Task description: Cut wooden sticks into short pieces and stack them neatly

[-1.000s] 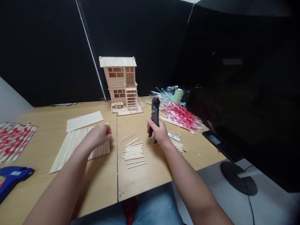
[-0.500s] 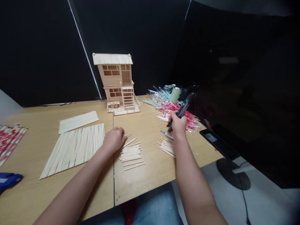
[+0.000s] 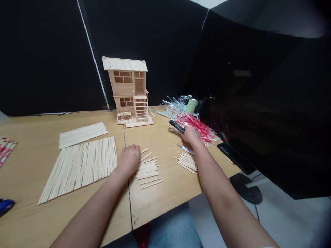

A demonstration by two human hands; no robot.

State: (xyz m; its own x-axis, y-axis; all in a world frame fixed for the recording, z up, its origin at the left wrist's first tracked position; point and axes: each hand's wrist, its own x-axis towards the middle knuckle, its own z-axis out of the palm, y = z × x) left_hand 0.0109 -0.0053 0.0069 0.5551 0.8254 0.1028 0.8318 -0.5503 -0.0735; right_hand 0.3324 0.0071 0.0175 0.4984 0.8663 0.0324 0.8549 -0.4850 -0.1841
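Observation:
My right hand (image 3: 191,135) is closed around a black tool (image 3: 177,126), whose near part is hidden by the hand. The tool lies low over the table, its end pointing left. Fingers curled, my left hand (image 3: 130,155) rests beside a pile of short sticks (image 3: 148,168); whether it holds anything is hidden. A second stick pile (image 3: 186,162) lies below my right hand, with a small knife (image 3: 185,149) just above it. Two flat panels of sticks, a large one (image 3: 82,165) and a narrow one (image 3: 82,135), are left of my left hand.
A stick-built model house (image 3: 129,93) stands at the back. Plastic-wrapped red packets (image 3: 199,126) and a green bottle (image 3: 191,106) are behind my right hand. A phone (image 3: 236,157) lies near the right edge, by a large black screen (image 3: 271,103). A blue object (image 3: 5,206) is far left.
My right hand has turned and lowered the black tool, which pointed up to the right and now points left. My left hand has curled more tightly. The view has shifted slightly.

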